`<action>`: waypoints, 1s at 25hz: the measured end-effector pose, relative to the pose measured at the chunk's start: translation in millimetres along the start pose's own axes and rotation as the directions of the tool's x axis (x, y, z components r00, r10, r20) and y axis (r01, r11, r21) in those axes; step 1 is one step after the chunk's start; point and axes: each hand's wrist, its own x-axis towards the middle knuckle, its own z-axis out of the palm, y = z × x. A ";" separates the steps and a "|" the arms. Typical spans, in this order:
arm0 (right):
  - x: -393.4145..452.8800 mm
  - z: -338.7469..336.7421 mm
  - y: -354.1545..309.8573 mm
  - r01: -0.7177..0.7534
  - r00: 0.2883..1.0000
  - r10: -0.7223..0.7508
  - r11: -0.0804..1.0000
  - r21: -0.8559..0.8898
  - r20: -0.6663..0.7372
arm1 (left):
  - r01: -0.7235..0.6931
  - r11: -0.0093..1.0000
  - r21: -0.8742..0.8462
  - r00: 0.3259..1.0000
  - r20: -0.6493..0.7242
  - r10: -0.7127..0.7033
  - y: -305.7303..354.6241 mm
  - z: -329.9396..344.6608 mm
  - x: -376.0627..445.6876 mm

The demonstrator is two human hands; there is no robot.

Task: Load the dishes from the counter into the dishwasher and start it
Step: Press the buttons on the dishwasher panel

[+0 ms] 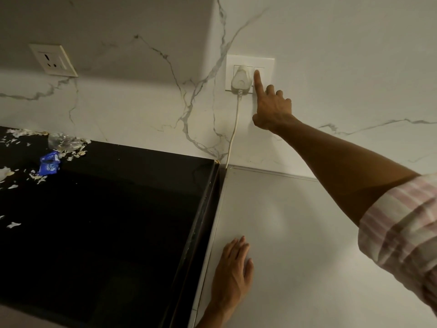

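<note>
- The dishwasher, the task's own thing, is not plainly in view; I judge the pale flat surface (pixel 307 245) to the right of the black bench (pixel 106 221) may be its top, but I cannot tell. No dishes show anywhere.
- The step in hand, as I read it, is switching on power: my right hand (pixel 272 107) reaches to the wall switch plate (pixel 269 65) with the index finger straight, its tip on the switch (pixel 259 75) just beside the white plug (pixel 239 79). The other fingers are curled and this grip holds nothing.
- To do it well I would press squarely on the rocker with the fingertip alone, keep off the plug and its cord (pixel 234 131), and check that the rocker has tipped over.
- My left hand (pixel 233 273) lies flat on the pale surface near the bench edge, fingers straight, grip relaxed and holding nothing; it braces me for the reach.
- Containers: none that I can see. On the far left of the bench lie pale scraps (pixel 68 145) and a blue wrapper (pixel 49 163), loose and not in anything.
- A second socket (pixel 53 59) sits on the wall to the left, with nothing plugged in.
</note>
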 end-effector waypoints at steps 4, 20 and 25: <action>-2.0 9.3 -1.2 -0.012 1.000 0.012 1.000 -0.001 -0.021 | 0.004 1.000 0.016 1.000 0.013 -0.004 -1.0 1.2 -0.5; -23.2 13.7 7.5 -0.009 0.991 0.011 1.000 -0.015 0.130 | -0.009 1.000 -0.004 1.000 0.017 0.009 -2.0 0.0 2.7; -71.4 30.2 18.6 0.013 0.985 -0.012 1.000 -0.005 0.171 | 0.004 0.999 -0.042 1.000 0.024 -0.003 -2.0 -0.6 1.7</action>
